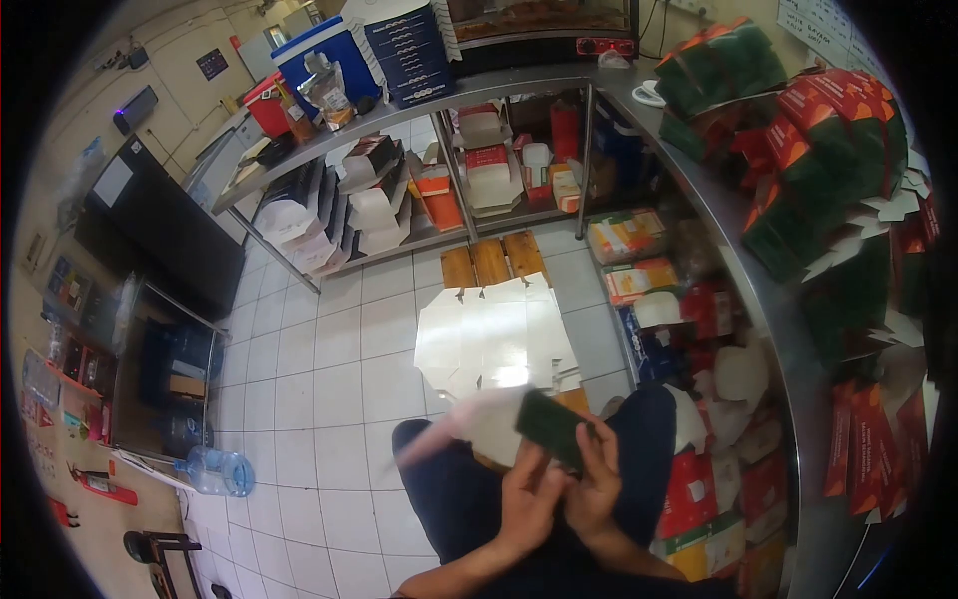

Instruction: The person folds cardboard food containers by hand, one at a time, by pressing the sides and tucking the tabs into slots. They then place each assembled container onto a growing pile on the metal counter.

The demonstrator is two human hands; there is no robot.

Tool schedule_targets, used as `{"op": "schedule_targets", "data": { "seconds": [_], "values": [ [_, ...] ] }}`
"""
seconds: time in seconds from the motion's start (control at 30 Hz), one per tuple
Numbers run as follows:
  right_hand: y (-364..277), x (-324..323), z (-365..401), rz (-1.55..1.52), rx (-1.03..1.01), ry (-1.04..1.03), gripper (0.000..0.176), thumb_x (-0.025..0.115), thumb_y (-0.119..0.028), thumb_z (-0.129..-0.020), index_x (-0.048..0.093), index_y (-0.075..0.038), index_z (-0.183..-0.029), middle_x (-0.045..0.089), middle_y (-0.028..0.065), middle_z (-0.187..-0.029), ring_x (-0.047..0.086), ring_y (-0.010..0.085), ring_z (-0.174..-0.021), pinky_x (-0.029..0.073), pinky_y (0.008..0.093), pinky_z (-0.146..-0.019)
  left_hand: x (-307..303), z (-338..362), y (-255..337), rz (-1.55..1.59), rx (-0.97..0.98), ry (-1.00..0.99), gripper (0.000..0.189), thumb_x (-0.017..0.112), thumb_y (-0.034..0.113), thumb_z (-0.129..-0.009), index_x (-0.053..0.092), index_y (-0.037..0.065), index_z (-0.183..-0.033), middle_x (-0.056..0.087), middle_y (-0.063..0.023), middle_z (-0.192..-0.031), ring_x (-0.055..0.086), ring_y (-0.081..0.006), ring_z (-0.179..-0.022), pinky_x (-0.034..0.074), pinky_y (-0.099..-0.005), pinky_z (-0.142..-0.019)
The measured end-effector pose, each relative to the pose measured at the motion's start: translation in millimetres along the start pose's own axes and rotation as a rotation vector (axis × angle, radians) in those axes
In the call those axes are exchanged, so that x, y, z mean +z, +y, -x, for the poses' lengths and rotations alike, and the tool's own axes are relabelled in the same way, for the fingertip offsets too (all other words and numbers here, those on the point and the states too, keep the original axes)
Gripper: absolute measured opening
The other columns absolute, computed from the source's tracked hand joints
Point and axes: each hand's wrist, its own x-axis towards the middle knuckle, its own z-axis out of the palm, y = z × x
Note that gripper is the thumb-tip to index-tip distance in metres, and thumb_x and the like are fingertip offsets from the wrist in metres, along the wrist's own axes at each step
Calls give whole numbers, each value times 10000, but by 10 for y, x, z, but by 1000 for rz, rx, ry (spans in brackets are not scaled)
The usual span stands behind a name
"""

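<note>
Green carton [551, 427] clasped between left hand [529, 499], right hand [597, 486].

The green carton [552, 424] is showing as a flat, dark green piece, with a pale pinkish-white part blurring out toward nine o'clock — its print is too smeared to read. It is tilting, upper edge leaning toward eleven o'clock, with the left hand [529, 499] gripping at six o'clock and the right hand [599, 479] at four o'clock.
</note>
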Motion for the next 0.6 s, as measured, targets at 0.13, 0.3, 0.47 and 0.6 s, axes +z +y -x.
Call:
{"op": "schedule_targets", "data": {
  "seconds": [0.13, 0.3, 0.47, 0.6],
  "values": [
    [179, -240, 75, -74, 9, -32, 574, 629, -344, -1037, 499, 40, -1444, 501, 244, -1427, 571, 323, -1278, 397, 436, -1129, -315, -124, 198, -124, -176, -95, 342, 550, 137, -1073, 621, -88, -1320, 708, -101, -1141, 634, -162, -1131, 478, -300, -1005],
    [126, -329, -266, 105, -9, 59, 574, 444, -402, -1099, 450, 51, -1452, 429, 228, -1486, 483, 308, -1352, 369, 430, -1144, -550, -146, 324, -362, -21, -103, 198, 602, 99, -1024, 682, -55, -928, 652, -66, -776, 580, -144, -740, 455, -294, -677],
    [135, -329, -389, -16, 92, -51, 403, 445, -227, -1088, 554, 44, -1366, 412, 235, -1517, 407, 353, -1452, 353, 446, -1183, -612, -245, 327, -341, 259, -271, 179, 660, 86, -930, 640, -24, -790, 574, -108, -705, 539, -255, -667, 417, -351, -655],
    [248, -413, -364, -126, -139, -66, 381, 567, 54, -975, 576, -7, -1351, 381, 238, -1564, 477, 345, -1411, 380, 454, -1183, -680, -343, 337, -583, 269, -119, 180, 676, 90, -906, 628, -11, -765, 555, -104, -688, 513, -253, -653, 397, -355, -652]
  ]
}}
